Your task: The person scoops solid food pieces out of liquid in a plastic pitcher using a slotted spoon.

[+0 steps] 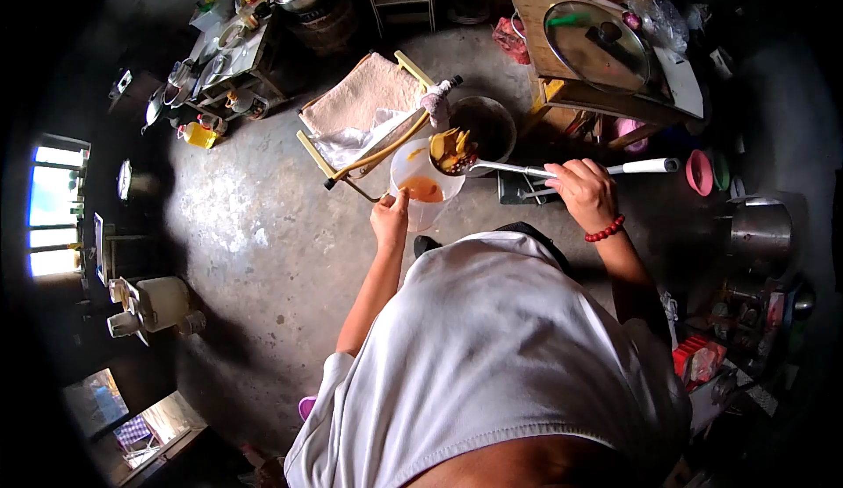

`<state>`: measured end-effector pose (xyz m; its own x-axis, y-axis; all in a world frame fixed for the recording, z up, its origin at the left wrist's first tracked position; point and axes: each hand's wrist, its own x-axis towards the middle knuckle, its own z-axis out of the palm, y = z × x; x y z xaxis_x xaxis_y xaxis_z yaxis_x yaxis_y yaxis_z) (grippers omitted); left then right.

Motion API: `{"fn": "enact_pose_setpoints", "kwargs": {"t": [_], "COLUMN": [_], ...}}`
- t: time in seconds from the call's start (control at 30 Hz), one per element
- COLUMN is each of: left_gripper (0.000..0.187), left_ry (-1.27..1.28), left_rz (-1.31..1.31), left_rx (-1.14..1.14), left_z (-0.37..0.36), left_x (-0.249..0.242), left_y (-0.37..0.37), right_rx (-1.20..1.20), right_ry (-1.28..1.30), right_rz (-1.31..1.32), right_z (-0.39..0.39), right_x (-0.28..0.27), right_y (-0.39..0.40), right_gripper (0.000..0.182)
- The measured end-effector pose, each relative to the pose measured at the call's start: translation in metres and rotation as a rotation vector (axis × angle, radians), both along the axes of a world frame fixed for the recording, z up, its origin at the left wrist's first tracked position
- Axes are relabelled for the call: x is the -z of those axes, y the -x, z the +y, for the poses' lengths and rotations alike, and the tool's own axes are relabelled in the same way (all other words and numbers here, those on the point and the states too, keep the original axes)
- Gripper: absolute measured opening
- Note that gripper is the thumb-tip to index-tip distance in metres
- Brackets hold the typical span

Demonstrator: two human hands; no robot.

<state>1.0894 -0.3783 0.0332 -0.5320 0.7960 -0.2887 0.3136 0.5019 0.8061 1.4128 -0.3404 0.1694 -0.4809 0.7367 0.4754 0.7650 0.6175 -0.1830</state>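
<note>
My left hand (391, 216) is closed on the near rim of a translucent plastic bucket (415, 161), which has orange-brown liquid (421, 190) at the bottom. My right hand (584, 191) grips the long metal handle of a skimmer (505, 169); its white grip end sticks out to the right. Heaped in the skimmer's bowl are yellow food pieces (450, 144), held over the bucket's right side. Behind the skimmer stands a dark round pot (487, 124), partly hidden. A red bead bracelet (606, 229) circles my right wrist.
A chair with a pink cloth (364, 93) stands beyond the bucket. At the upper right, a wooden table (536, 32) carries a glass lid (597, 49). A cluttered table (233, 62) and an oil bottle (198, 135) are at upper left. Basins (700, 172) lie to the right.
</note>
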Motion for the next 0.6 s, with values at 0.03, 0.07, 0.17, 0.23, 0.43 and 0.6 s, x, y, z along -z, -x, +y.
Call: {"fn": "enact_pose_setpoints", "kwargs": {"t": [0.03,0.07,0.17,0.23,0.43,0.6], "left_gripper": [0.049,0.049,0.05,0.049,0.05,0.049], "left_ry": [-0.005,-0.004,-0.011,0.021,-0.002,-0.036], "left_rz": [-0.003,-0.017,-0.04,-0.039,-0.071,-0.111], "left_rx": [-0.005,-0.027,-0.07,-0.083,-0.094,-0.092], "left_z": [-0.001,-0.002,-0.004,-0.005,-0.012,-0.018], "left_x": [0.002,0.005,0.003,0.001,0.0,0.001], "left_y": [0.001,0.003,0.008,0.013,0.022,0.024], "right_rx": [0.02,0.041,0.126,0.218,0.477,0.619], "right_ry": [0.009,0.021,0.096,0.307,0.881,1.492], "right_rz": [0.01,0.041,0.171,0.354,0.699,1.287], "right_z": [0.002,0.006,0.016,0.026,0.072,0.083], "right_x": [0.002,0.008,0.028,0.054,0.155,0.165], "right_y": [-0.003,-0.008,-0.016,-0.023,-0.038,-0.02], "right_gripper": [0.027,0.027,0.023,0.018,0.028,0.04]}}
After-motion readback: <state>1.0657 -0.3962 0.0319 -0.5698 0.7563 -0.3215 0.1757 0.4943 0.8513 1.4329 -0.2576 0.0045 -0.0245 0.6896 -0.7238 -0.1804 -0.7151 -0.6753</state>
